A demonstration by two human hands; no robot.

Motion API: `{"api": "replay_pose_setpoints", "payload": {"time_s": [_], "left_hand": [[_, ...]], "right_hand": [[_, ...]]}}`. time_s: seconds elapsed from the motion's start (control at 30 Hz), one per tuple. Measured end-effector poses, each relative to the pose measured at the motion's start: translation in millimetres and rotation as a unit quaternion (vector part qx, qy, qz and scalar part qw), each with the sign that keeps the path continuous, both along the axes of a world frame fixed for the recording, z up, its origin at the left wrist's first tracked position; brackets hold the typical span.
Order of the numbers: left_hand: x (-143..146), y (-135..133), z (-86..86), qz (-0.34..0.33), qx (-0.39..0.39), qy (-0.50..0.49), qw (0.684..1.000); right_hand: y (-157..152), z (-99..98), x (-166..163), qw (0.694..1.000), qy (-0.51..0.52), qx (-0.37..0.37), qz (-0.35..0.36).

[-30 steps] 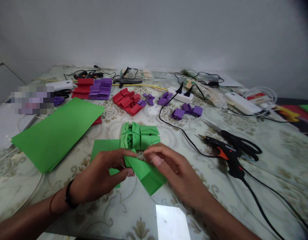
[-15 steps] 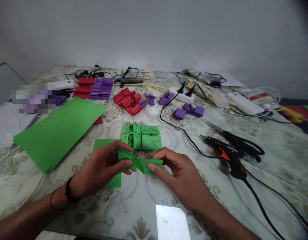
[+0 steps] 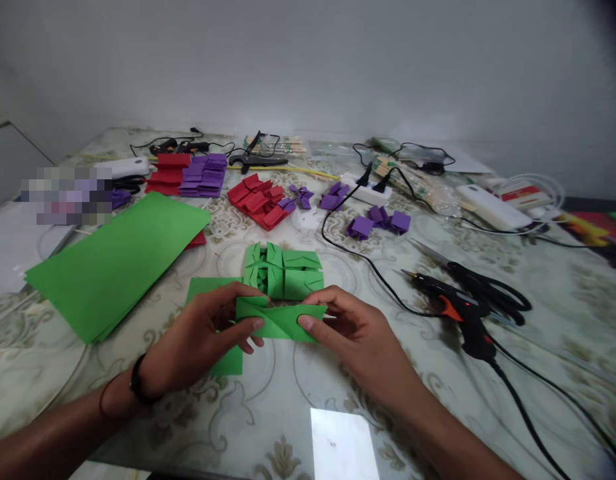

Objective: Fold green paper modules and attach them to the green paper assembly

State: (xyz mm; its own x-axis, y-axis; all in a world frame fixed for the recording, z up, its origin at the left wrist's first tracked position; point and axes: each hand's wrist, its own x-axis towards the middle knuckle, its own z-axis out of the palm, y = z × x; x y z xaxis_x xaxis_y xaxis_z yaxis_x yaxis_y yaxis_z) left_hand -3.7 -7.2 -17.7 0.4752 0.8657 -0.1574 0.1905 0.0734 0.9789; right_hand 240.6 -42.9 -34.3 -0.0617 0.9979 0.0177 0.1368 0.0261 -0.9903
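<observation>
A partly folded strip of green paper [image 3: 282, 323] is stretched between my two hands, above the table. My left hand [image 3: 208, 330] pinches its left end, thumb in front and fingers behind. At the other end, my right hand [image 3: 348, 327] grips it between thumb and fingers. Just beyond the strip lie folded green paper pieces [image 3: 302, 267], side by side on the table. Under my left hand is a flat green sheet [image 3: 230, 363], partly covered by the hand. To the left rests a stack of larger green sheets [image 3: 123, 263].
On the right lie a hot glue gun [image 3: 453, 303] with its cable and black-handled scissors [image 3: 488, 293]. Folded red pieces [image 3: 258, 201] and purple pieces [image 3: 381, 221] sit farther back. A power strip [image 3: 365, 191] with black plugs stands behind; a black cord crosses the table.
The green strip's right part has been brought up and flattened, so the strip looks straighter. My right hand's fingers have shifted slightly upward; my left hand stays nearly in place.
</observation>
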Motion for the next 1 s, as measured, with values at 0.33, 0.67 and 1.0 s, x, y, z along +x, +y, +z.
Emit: {"api": "replay_pose_setpoints", "payload": {"time_s": [0.33,0.67,1.0], "left_hand": [[-9.7,3.9,-0.1,-0.062,-0.053,-0.206,0.975],[-4.7,2.6,-10.9,-0.035,0.033,-0.093,0.995],[-6.6,2.5,6.4,-0.056,0.029,-0.028,0.998]], "right_hand": [[0.0,-0.2,4.3,0.959,-0.106,0.26,0.02],[-1.9,-8.8,3.3,0.955,-0.129,0.266,0.016],[-1.6,-5.2,4.0,0.959,-0.14,0.244,0.029]]}}
